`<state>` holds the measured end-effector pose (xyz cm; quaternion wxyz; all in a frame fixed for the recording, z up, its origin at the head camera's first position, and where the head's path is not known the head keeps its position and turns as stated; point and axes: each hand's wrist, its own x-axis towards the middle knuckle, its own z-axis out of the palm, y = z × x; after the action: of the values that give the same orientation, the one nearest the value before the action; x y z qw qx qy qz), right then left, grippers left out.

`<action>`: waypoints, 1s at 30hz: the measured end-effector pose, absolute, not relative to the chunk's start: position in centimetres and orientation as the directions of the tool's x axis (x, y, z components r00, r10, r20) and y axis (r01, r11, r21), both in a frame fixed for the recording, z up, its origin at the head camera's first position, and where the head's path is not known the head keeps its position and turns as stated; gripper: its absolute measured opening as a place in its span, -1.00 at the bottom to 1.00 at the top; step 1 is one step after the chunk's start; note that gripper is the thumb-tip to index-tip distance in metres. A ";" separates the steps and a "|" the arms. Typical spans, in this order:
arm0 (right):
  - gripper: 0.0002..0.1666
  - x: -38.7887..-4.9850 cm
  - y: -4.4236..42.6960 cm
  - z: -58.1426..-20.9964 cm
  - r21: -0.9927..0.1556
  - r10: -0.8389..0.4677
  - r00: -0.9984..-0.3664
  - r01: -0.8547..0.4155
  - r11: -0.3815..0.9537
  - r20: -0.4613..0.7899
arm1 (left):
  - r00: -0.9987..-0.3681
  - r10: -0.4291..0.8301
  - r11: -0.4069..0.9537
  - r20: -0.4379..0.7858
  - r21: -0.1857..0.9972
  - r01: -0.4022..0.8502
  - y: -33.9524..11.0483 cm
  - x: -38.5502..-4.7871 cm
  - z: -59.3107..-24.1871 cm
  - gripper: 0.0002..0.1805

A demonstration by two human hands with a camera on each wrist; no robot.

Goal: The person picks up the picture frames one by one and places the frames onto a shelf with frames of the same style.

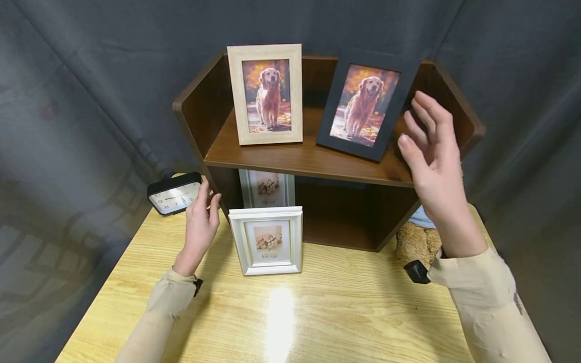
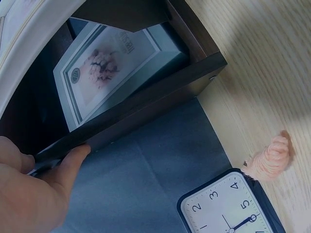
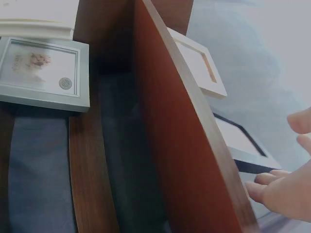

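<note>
My left hand [image 1: 199, 227] grips the front edge of the brown wooden shelf's left side panel [image 2: 141, 114], thumb and fingers on either side of it. My right hand [image 1: 438, 151] is raised with spread, slightly bent fingers beside a black picture frame [image 1: 327, 121] with a dog photo. That frame leans tilted on the upper board; in the right wrist view the fingertips are near it, and contact cannot be told. Left of it, a light wood frame [image 1: 296, 96] with the same photo stands upright on the upper board [image 1: 272, 155].
A white frame [image 1: 268, 269] stands on the table before the shelf. A grey-green frame [image 2: 73, 107] is in the lower compartment. A black-rimmed clock [image 1: 174, 194] sits left of the shelf, near a pink twisted object [image 2: 272, 158]. A brown plush toy [image 1: 415, 244] is at the right.
</note>
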<state>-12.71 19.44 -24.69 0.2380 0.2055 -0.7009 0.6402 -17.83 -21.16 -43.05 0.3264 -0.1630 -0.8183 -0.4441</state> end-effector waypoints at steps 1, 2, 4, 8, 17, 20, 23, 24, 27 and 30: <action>-0.30 -12.3 19.4 -24.9 -0.789 0.014 -0.792 -0.606 0.097 0.610 | -0.734 -0.023 0.552 0.679 0.621 0.557 -21.2 -17.8 -43.0 -0.53; -0.31 -11.9 19.4 -25.1 -0.778 0.010 -0.781 -0.621 0.100 0.625 | -0.733 -0.025 0.552 0.680 0.620 0.557 -21.2 -17.9 -43.0 -0.53; -0.32 -11.1 19.3 -25.5 -0.754 0.000 -0.758 -0.648 0.109 0.652 | -0.732 -0.029 0.550 0.681 0.622 0.557 -21.2 -17.9 -43.0 -0.54; -0.34 -9.8 19.2 -26.5 -0.708 -0.038 -0.714 -0.699 0.106 0.699 | -0.729 -0.032 0.557 0.684 0.618 0.555 -21.3 -17.9 -43.0 -0.55; -0.33 -7.9 18.5 -29.8 -0.636 -0.095 -0.632 -0.771 -0.023 0.769 | -0.727 -0.028 0.558 0.686 0.614 0.558 -21.2 -17.8 -43.0 -0.55; -0.29 -7.6 18.0 -31.3 -0.612 -0.132 -0.605 -0.790 -0.018 0.785 | -0.727 -0.025 0.559 0.686 0.613 0.559 -21.0 -17.7 -43.0 -0.54; -0.26 -7.3 17.7 -32.8 -0.612 -0.173 -0.601 -0.791 -0.006 0.780 | -0.725 -0.026 0.558 0.689 0.612 0.561 -21.0 -17.6 -43.0 -0.55; -0.26 -7.2 17.5 -33.3 -0.614 -0.185 -0.603 -0.790 0.002 0.776 | -0.724 -0.027 0.558 0.689 0.611 0.561 -21.0 -17.6 -43.0 -0.55; -0.26 -7.0 17.2 -34.7 -0.624 -0.213 -0.611 -0.781 0.006 0.763 | -0.725 -0.030 0.551 0.689 0.616 0.563 -21.0 -17.6 -42.9 -0.56; -0.28 -7.1 16.8 -36.1 -0.636 -0.237 -0.619 -0.771 0.005 0.749 | -0.722 -0.028 0.553 0.691 0.613 0.565 -21.0 -17.6 -42.8 -0.55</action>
<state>-7.10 16.83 -36.11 0.2235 0.3749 -0.6727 0.5975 -17.62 -21.00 -42.84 0.3342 -0.1647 -0.8153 -0.4432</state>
